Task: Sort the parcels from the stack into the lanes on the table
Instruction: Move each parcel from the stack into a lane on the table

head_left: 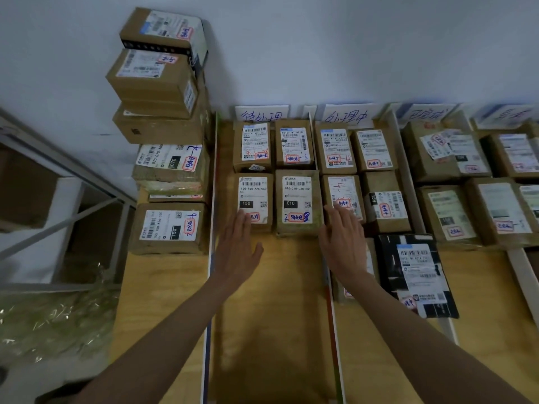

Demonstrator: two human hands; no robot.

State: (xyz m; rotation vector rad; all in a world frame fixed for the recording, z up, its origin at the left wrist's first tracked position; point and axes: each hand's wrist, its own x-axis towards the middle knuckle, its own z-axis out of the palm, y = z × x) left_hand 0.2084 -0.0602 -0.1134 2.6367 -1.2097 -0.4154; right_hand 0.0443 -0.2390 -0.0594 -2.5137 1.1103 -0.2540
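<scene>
1. Both hands reach flat into the first lane of the table. The left hand (pixel 237 246) has straight fingers touching the near edge of the "150" parcel (pixel 253 199); its grip is wide and holds nothing.
2. The right hand (pixel 342 243) is equally flat and empty, hovering at the divider beside the "010" parcel (pixel 297 201) and partly over a parcel in the second lane (pixel 344 198).
3. The step looks like squaring up parcels just placed in the first lane, two rows deep toward the table's far edge.
4. The stack (pixel 166 132) stands at the table's far left corner, many cartons high, so most sorting remains.
5. Next, I judge, a hand must go left to the stack, grip a carton and read its red label (pixel 189 226) against the lane signs (pixel 262 114).
</scene>
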